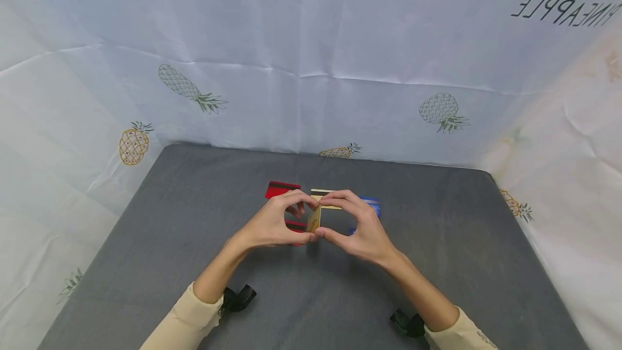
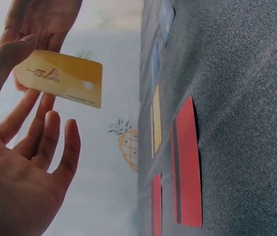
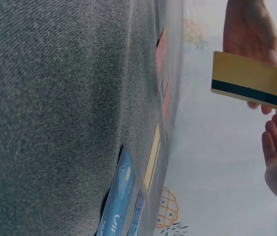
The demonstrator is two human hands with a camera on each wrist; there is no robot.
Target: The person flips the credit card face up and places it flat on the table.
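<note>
Gold, dark-striped on one face, the raised card (image 1: 313, 220) is over the bench (image 1: 194, 231), between red cards (image 1: 283, 189) left and blue cards (image 1: 373, 204) right. The left hand (image 1: 273, 221) and right hand (image 1: 367, 232) pinch its edges, fingers curved.

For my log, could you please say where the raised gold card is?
In the head view, the raised gold card is below centre, held between the left hand and right hand.
</note>
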